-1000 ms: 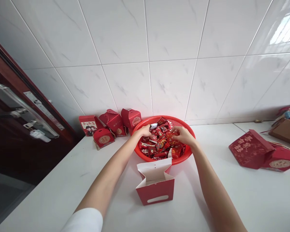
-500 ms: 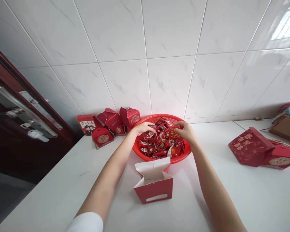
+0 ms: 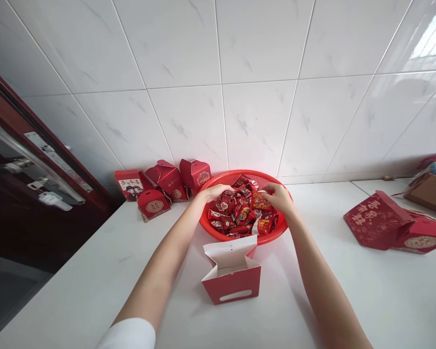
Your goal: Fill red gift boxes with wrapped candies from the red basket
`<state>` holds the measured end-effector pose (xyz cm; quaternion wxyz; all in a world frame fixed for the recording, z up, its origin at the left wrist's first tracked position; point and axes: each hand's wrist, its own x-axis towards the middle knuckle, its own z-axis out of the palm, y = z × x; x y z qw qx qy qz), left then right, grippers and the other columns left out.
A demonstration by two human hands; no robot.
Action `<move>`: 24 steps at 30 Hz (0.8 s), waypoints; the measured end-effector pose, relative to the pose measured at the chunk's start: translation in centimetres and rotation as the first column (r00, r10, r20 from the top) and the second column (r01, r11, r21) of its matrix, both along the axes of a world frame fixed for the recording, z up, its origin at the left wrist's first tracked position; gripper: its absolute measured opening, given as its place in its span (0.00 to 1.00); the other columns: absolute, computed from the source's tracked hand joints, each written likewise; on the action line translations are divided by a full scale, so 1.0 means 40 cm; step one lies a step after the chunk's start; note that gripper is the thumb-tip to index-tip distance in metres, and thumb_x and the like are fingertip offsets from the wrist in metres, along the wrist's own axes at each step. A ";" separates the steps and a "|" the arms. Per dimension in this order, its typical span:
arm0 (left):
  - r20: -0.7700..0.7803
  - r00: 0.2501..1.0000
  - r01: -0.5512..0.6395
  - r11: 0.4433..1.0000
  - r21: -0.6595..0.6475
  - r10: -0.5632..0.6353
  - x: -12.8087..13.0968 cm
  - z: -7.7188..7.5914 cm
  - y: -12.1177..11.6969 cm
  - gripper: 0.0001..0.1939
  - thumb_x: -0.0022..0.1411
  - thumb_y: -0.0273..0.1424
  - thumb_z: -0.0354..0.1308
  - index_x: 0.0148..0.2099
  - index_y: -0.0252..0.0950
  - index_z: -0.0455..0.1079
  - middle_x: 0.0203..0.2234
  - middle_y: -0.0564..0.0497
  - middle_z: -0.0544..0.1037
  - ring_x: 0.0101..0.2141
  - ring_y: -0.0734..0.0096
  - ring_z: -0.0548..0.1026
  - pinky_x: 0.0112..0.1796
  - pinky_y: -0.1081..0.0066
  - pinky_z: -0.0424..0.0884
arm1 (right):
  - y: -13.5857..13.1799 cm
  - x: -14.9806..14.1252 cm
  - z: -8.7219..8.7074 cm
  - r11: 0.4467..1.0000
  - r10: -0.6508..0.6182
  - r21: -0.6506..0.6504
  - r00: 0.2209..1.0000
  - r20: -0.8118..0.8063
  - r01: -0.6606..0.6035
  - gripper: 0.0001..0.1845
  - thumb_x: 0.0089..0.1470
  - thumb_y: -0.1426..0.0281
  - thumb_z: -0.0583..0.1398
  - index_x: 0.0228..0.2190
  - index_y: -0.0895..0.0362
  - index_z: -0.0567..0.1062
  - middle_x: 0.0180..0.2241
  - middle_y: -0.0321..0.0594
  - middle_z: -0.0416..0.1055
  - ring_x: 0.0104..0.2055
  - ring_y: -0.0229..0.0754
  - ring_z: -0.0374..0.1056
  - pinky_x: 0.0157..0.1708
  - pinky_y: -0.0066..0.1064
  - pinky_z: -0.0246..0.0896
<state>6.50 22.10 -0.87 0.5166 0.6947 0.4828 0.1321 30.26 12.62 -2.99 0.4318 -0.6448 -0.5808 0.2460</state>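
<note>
A red plastic basket (image 3: 244, 240) holds a heap of red-wrapped candies (image 3: 236, 219). My left hand (image 3: 218, 192) reaches over the basket's left side, its fingers stretched out on the wrapped candies, their tips partly hidden. On the other side of the heap, my right hand (image 3: 279, 198) has thumb and fingers closed at the edge of a red-and-gold candy packet (image 3: 259, 200). In front of the basket, between my forearms, a red paper box (image 3: 234, 287) stands upright with its top unfolded and its white inside showing; neither hand touches it.
Several folded red boxes (image 3: 165, 178) are grouped against the tiled wall, left of the basket. Two more red boxes (image 3: 380, 220) lie at the right. A brown cardboard box (image 3: 429, 193) sits at the far right; a dark red door (image 3: 39, 160) borders the counter's left.
The view has shifted slightly. My left fingers have drawn closer together over the candies, and the red-and-gold packet by my right fingers shows more fully. The paper box stays put.
</note>
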 end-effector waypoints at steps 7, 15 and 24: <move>0.020 0.995 0.102 0.994 0.033 -0.103 -0.011 0.005 -0.012 0.27 0.35 0.23 0.76 0.43 0.40 0.82 0.51 0.50 0.83 0.58 0.53 0.74 0.56 0.66 0.71 | -0.012 -0.001 0.012 1.000 -0.001 0.016 0.999 0.036 0.000 0.09 0.49 0.69 0.60 0.33 0.55 0.79 0.40 0.42 0.82 0.43 0.48 0.76 0.40 0.35 0.68; 0.213 0.975 0.046 0.994 0.100 -0.066 -0.006 -0.005 0.001 0.28 0.54 0.37 0.73 0.56 0.37 0.76 0.58 0.44 0.78 0.57 0.56 0.75 0.56 0.62 0.71 | -0.007 -0.010 0.018 0.995 0.049 0.090 0.998 0.050 -0.053 0.15 0.53 0.70 0.61 0.42 0.56 0.81 0.47 0.46 0.81 0.51 0.51 0.76 0.51 0.40 0.70; 0.327 0.929 0.187 0.982 -0.011 -0.174 -0.007 0.002 -0.016 0.33 0.53 0.36 0.75 0.60 0.38 0.74 0.47 0.45 0.82 0.44 0.62 0.79 0.46 0.64 0.74 | -0.031 -0.054 0.037 0.879 0.382 0.186 0.883 0.272 -0.438 0.30 0.57 0.73 0.63 0.61 0.47 0.74 0.63 0.46 0.70 0.68 0.55 0.63 0.64 0.52 0.60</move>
